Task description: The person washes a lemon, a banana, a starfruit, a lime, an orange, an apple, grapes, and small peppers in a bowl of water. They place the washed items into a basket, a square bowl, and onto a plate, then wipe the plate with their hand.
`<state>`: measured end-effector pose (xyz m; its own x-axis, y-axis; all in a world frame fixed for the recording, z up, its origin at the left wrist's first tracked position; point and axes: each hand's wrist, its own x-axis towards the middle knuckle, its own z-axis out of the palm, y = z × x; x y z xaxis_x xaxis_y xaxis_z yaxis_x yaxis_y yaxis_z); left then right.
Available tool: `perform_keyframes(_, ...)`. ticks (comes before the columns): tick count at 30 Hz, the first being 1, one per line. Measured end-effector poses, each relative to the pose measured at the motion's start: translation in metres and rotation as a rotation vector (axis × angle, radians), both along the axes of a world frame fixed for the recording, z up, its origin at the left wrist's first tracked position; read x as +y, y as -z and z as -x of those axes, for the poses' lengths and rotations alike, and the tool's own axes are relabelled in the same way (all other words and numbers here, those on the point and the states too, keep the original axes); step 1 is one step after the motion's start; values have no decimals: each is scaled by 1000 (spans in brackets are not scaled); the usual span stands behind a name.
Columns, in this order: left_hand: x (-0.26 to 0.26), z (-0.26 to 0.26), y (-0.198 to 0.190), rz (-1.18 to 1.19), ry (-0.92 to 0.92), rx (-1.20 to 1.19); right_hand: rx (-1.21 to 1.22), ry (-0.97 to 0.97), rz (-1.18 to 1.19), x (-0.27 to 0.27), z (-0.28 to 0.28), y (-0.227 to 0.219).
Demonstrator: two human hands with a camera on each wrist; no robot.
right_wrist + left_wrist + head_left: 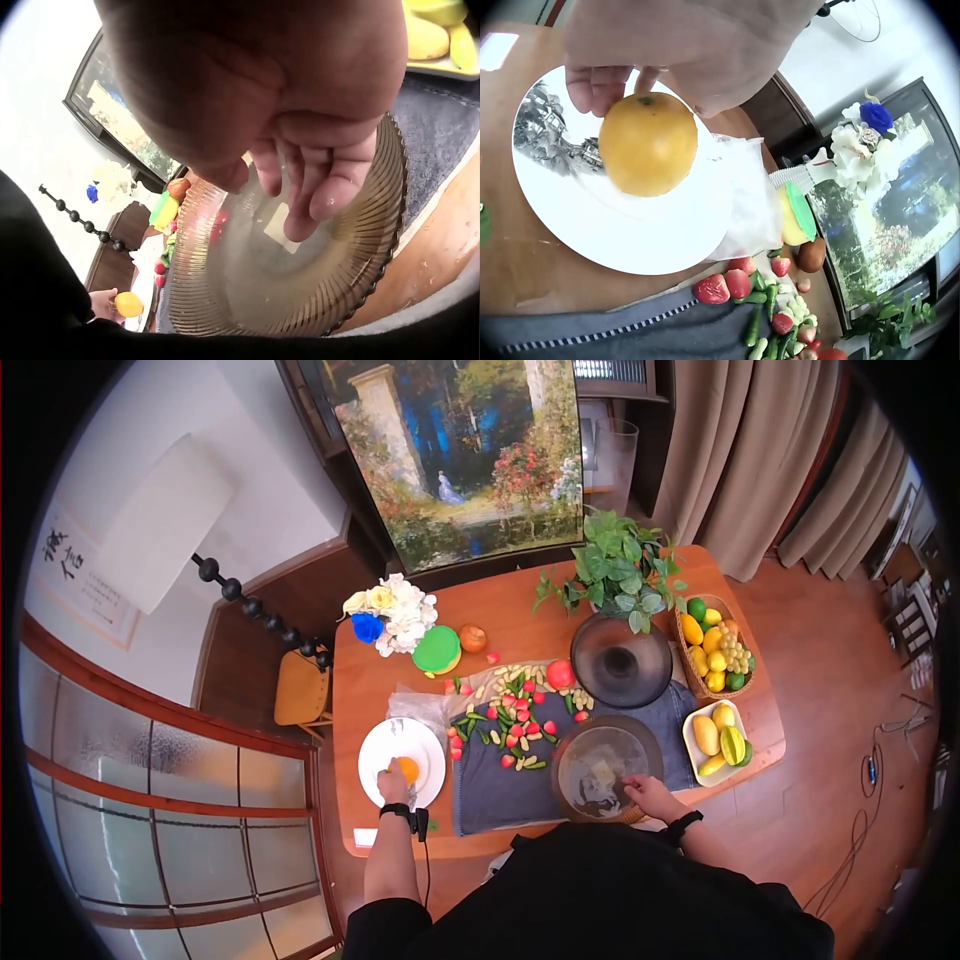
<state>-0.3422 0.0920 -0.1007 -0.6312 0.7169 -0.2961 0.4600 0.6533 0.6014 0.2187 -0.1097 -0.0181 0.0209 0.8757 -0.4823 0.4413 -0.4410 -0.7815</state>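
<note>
My left hand (396,785) holds an orange (649,144) over a round white plate (372,752). In the left wrist view the fingertips curl against the fruit's stem side, and a grey landscape print shows on the plate. My right hand (300,157) hangs over a ribbed, brown-tinted glass bowl (375,247) of water, its wet fingers loosely bent with nothing seen between them. Under those fingertips a pale square patch (279,230) shows in the bowl. The head view has the bowl (570,752) on a dark blue cloth (490,795) near the front edge.
Strawberries, green peppers and peanuts (515,720) are spread across the cloth. Behind the bowl stands a dark glass dish (600,650). To the right are a fruit basket (752,670) and a white tray (700,768) of fruit. A green-lidded tub (436,648), flowers (402,610) and a leafy plant (625,560) line the back.
</note>
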Motion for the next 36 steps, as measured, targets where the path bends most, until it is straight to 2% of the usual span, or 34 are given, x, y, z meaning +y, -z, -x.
perform_keyframes(2,0,12,19,-77,38,-149,-30,1,17,-2,-1,6)
perform_keyframes(6,-17,2,6,-149,-31,-177,-29,-8,-36,-2,-4,12)
perform_keyframes(8,-29,2,-1,-211,-145,-37,-5,6,48,3,-4,2)
perform_keyframes(9,-35,2,3,-211,-145,-37,-5,6,48,5,-6,-1)
perform_keyframes(11,-55,7,23,-182,-193,151,-19,6,32,8,-8,-4)
perform_keyframes(12,-63,9,39,-233,-291,107,-17,5,32,11,-9,-3)
perform_keyframes(13,-71,2,23,-232,-291,110,-17,0,31,12,-10,-2)
perform_keyframes(15,-92,-18,-29,37,-426,-326,-15,-6,32,15,-11,-4)
perform_keyframes(16,-105,59,86,342,333,96,-21,-6,47,16,-9,-10)
perform_keyframes(17,-106,50,76,345,333,98,-27,-6,61,16,-8,-12)
perform_keyframes(19,-102,9,34,60,-536,-815,-40,-29,9,13,-11,4)
perform_keyframes(20,-100,3,29,61,-535,-815,-54,-50,-42,11,-13,11)
perform_keyframes(22,-97,0,32,-72,-447,-1048,-72,-59,-36,9,-15,11)
perform_keyframes(25,-94,7,50,-104,-481,-1133,-104,-65,-48,5,-17,11)
perform_keyframes(28,-98,14,60,-72,-548,-1160,-120,-56,-49,-1,-19,8)
perform_keyframes(33,-99,8,51,-137,-490,-1159,-96,-47,-9,-2,-18,2)
perform_keyframes(36,-99,1,43,-214,-552,-1254,-190,-131,-130,-3,-20,10)
